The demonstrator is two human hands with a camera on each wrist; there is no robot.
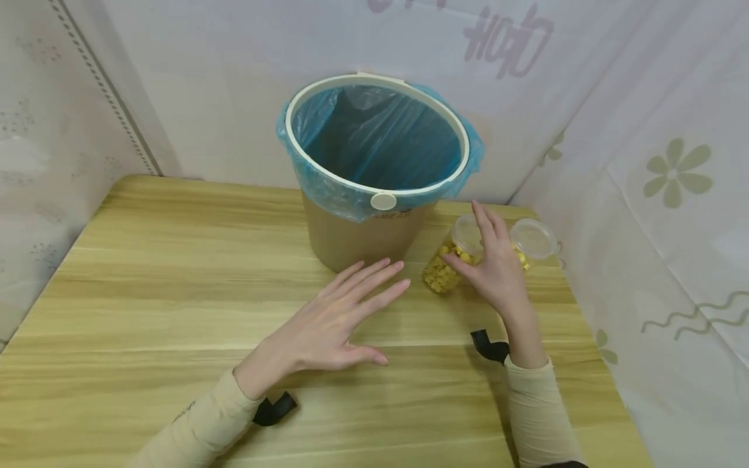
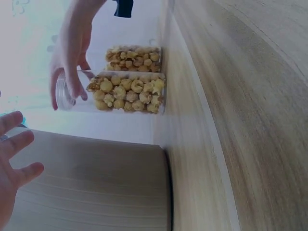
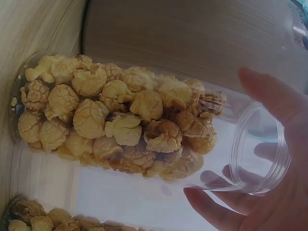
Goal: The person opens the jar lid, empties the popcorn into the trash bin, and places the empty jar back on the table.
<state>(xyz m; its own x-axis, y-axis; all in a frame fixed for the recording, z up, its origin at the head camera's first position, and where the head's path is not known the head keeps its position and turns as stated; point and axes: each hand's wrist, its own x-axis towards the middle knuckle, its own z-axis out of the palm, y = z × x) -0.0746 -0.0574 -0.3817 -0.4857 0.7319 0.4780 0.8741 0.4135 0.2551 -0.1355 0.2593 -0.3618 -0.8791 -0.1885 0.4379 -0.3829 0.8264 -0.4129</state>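
Observation:
A clear jar of popcorn (image 1: pixel 443 272) stands on the table, right of the bin. My right hand (image 1: pixel 499 268) is around its top, thumb on one side and fingers on the other. In the right wrist view the thumb (image 3: pixel 262 89) and fingers spread about the neck of the jar (image 3: pixel 120 120), not curled tight against it. A second popcorn jar (image 1: pixel 534 239) is just beyond that hand, partly hidden by it. My left hand (image 1: pixel 336 325) hovers over the table in front of the bin, fingers spread, holding nothing.
A tan bin (image 1: pixel 359 237) with a white rim and blue liner bag (image 1: pixel 328 195) stands at the table's back. Patterned cloth (image 1: pixel 222 91) hangs behind and at both sides. The wooden table (image 1: pixel 175 273) stretches out in front and to the left.

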